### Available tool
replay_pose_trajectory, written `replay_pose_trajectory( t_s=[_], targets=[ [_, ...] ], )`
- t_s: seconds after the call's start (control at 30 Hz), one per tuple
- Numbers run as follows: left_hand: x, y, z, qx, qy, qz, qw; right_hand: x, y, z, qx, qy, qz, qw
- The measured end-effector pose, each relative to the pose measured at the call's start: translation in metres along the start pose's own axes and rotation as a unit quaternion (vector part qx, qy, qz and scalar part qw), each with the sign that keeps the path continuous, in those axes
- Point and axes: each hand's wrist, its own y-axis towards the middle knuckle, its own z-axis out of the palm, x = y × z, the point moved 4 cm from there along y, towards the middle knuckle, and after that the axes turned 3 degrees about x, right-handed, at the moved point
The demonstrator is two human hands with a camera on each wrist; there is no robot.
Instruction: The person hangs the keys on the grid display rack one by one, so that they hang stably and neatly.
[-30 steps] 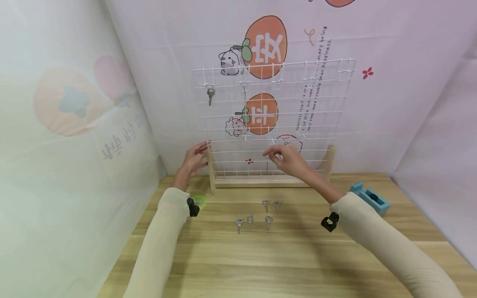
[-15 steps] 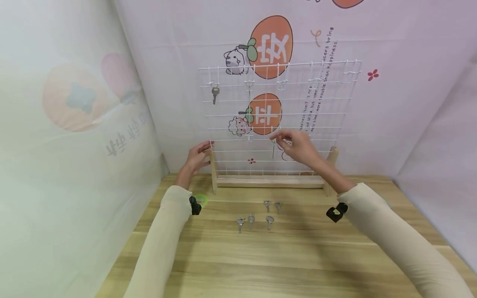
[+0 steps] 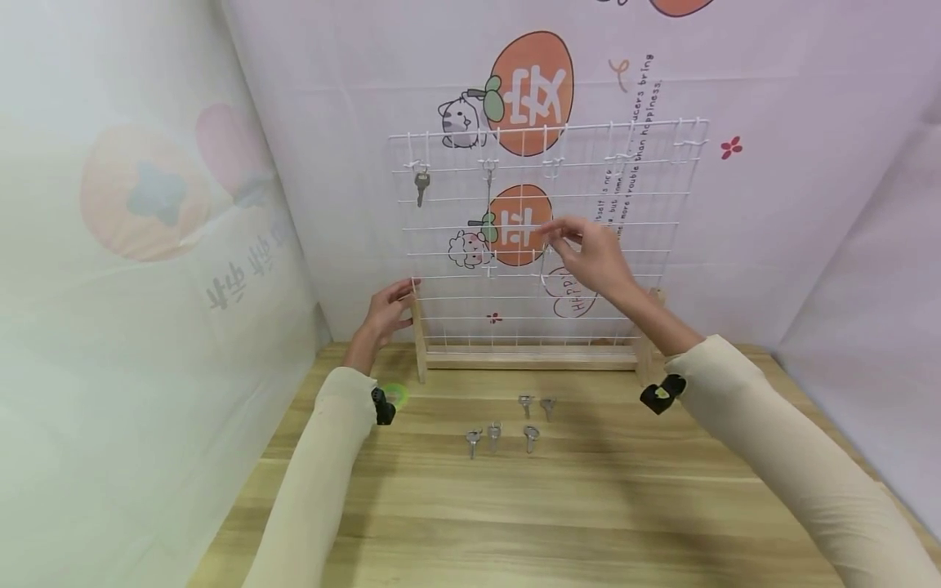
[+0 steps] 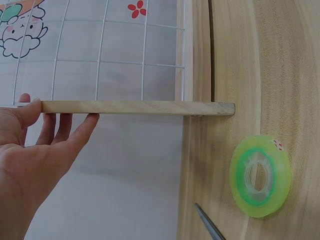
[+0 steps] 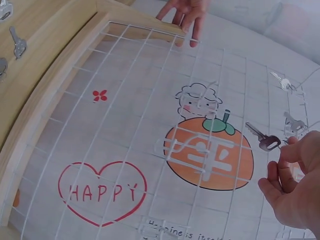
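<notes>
A white wire grid rack with wooden feet (image 3: 529,359) stands at the back of the table. My left hand (image 3: 387,310) grips its left wooden post (image 4: 150,107) near the upper end, thumb on one side and fingers on the other. My right hand (image 3: 588,249) is raised before the middle of the grid, pinching a key (image 5: 269,143) near its head. The key points away from the fingertips. One key (image 3: 421,188) hangs from a white hook at the upper left, and another key (image 3: 489,181) hangs edge-on from the hook to its right.
Several loose keys (image 3: 531,438) lie on the wooden table (image 3: 470,523) in front of the rack. A yellow-green tape roll (image 4: 276,197) lies by the left foot, near a grey pointed tool (image 4: 209,222). Bare white hooks (image 3: 553,167) line the upper grid. Printed cloth hangs behind.
My right hand has lifted the key from low before the grid up to about its middle height. The left hand keeps its hold on the post.
</notes>
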Motion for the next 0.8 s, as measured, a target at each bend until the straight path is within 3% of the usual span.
replay_pose_trajectory(
  t_s=[0.43,0.8],
  targets=[
    [0.001,0.0,-0.001,-0.004,0.01,-0.001,0.9999,0.02,0.024,-0.029,-0.086,0.046,-0.007,0.995],
    [0.002,0.0,-0.002,-0.002,0.003,-0.003,1.0,0.031,0.041,-0.044,-0.128,0.069,0.029,0.989]
  ],
)
